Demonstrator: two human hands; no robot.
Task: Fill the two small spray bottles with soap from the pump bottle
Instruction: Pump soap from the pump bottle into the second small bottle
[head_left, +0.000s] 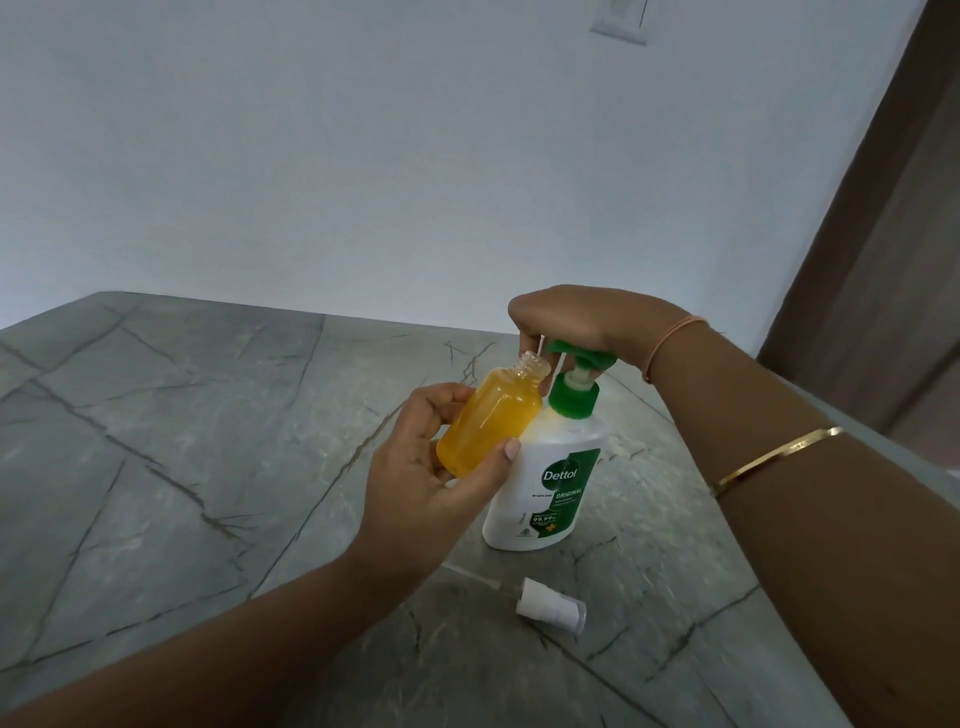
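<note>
My left hand (426, 462) grips a small clear spray bottle (491, 418), uncapped and nearly full of orange soap, tilted with its open neck just under the pump spout. The white pump bottle (550, 483) with a green label stands upright on the counter. My right hand (566, 322) rests on top of its green pump head (582, 358), fingers curled down over it. A white spray cap with its thin dip tube (550, 605) lies on the counter in front of the pump bottle. Only one small spray bottle is in view.
The grey marble-patterned countertop (182, 441) stretches left and toward me, ending at a pale wall behind. A brown door frame (883, 234) stands at the right. Bangles sit on my right forearm.
</note>
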